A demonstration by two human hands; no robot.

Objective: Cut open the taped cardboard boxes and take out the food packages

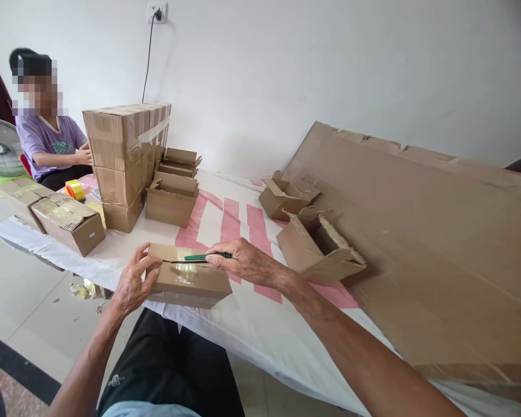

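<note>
Far left: a seated person (47,139) at the desk (243,324), a fan (0,147) behind, a tape roll (74,189) and two taped boxes (56,217) near the desk's left end. Next, a stack (124,162) of sealed cartons with open boxes (173,194) beside it. Near edge, centre: a small box (186,281). Left hand (132,284), grip closed on the box's left end, steadying it. Right hand (245,260), grip pinching a green cutter (206,256) laid along the box's taped top seam. Right of that: more open boxes (312,243), then a large flat cardboard sheet (438,243).
</note>
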